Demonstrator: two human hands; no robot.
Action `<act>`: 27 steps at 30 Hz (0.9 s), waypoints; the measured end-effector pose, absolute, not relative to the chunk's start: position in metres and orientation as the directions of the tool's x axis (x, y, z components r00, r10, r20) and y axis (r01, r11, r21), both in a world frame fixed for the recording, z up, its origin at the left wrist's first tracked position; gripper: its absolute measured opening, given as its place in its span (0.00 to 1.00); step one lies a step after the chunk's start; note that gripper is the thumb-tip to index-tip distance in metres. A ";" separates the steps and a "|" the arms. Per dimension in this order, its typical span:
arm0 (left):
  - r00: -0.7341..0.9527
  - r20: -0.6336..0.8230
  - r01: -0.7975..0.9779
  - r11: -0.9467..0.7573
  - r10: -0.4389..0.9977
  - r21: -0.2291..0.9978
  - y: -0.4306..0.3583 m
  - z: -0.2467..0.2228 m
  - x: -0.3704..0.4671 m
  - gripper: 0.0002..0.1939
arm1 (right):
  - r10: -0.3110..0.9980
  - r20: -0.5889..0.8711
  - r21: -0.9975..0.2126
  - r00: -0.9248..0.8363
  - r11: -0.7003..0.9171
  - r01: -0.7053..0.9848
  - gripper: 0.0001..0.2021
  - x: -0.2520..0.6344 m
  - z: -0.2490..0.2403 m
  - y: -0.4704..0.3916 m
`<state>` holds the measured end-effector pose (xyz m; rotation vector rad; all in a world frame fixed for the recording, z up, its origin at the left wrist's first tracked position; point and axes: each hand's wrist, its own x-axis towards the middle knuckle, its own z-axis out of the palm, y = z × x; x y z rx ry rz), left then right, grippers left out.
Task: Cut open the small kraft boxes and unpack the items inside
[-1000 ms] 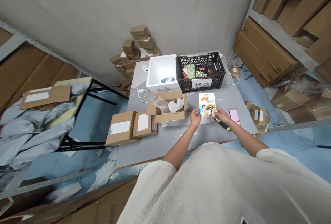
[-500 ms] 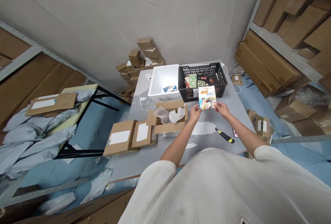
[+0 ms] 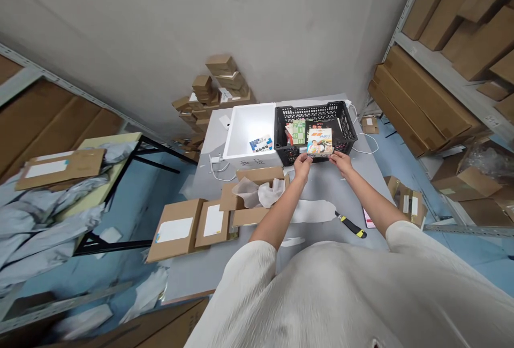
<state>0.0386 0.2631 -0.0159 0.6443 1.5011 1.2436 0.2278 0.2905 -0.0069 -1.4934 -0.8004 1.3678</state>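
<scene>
A small book (image 3: 320, 142) with a colourful cover is held at its lower corners, over the front rim of the black crate (image 3: 281, 147). My left hand (image 3: 302, 167) is closed on its left corner and my right hand (image 3: 341, 163) pinches its right corner. Inside the crate lie a green-patterned book (image 3: 298, 129) and a dark book (image 3: 335, 128). Left of the crate, a white foam box (image 3: 240, 131) contains a blue and white book (image 3: 261, 144).
An open carton (image 3: 251, 216) with packing paper, two closed cartons (image 3: 175, 228) (image 3: 212, 223) and a yellow-black cutter (image 3: 352, 227) are on the grey table (image 3: 188, 273). A white cable lies behind the open carton. Shelves with boxes stand on both sides.
Both hands have moved the small book forward, from in front of the crate to over its front rim. The book now tilts away more. The camera view has shifted slightly.
</scene>
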 end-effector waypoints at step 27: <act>-0.437 -0.256 -0.070 0.251 0.862 0.965 0.123 -0.006 0.007 0.13 | 0.841 -0.529 -0.848 -0.112 -0.521 0.096 0.06 0.206 -0.003 0.168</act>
